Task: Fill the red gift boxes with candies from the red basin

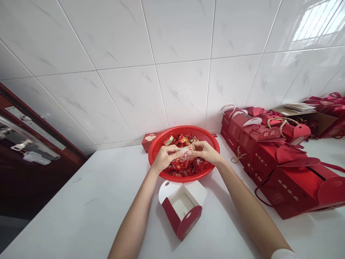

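Observation:
Between my two hands I hold a small candy packet, pale with red print, above a red plastic basket. My left hand pinches its left end, thumb on top. Fingers of my right hand close on its right end. Several red-wrapped candies fill the basket below, partly hidden by my hands. Closer to me stands a red gift box with its flaps spread and its white inside showing; nothing is visible in it.
Several red gift boxes, some with rope or ribbon handles, line the right side. A small red box sits behind the basket at left. Behind the gift boxes is an open cardboard carton. White tiles back the white countertop.

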The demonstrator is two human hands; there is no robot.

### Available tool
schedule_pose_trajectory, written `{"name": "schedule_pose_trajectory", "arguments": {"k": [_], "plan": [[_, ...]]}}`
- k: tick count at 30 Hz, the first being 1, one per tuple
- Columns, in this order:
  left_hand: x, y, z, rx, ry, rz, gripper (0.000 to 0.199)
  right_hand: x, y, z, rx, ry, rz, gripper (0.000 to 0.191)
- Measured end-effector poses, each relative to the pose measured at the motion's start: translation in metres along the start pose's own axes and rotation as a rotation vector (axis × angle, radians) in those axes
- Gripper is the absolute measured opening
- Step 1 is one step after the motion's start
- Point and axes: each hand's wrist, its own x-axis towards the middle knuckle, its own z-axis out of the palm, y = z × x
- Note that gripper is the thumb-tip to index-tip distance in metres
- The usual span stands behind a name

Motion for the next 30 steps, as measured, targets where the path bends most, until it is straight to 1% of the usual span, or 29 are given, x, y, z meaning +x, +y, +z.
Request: {"name": "schedule_pose_trajectory", "arguments": {"k": [3,10,15,21,27,30], "plan": [[0.0000,0.0004,-0.0001,0.002,-0.001,0.003,0.029,-0.0005,-0.0006,0.0002,-0.009,-0.005,-0.005,0.044],[-0.0006,0.0026,0.0002,0.021,-0.031,-0.012,0.030,0.0009,0.0000,-0.0011,-0.015,0.027,-0.091,0.037],[-0.0016,0.0035,0.0008,0.040,-0.028,-0.008,0.035,0.0021,0.0028,-0.0023,0.031,0.030,-0.092,0.037],[-0.0016,0.0048,0.0001,0.045,-0.058,0.003,0.040,0.0003,0.0001,-0.0025,0.051,-0.008,-0.105,0.038],[-0.0020,0.0054,-0.0004,0.028,-0.074,0.007,0.037,-0.0001,-0.0004,-0.0029,0.030,-0.011,-0.105,0.037],[-0.0016,0.0033,-0.0004,0.026,-0.045,0.017,0.029,0.0005,0.0013,-0.0031,0.047,-0.030,-0.106,0.035]]}}
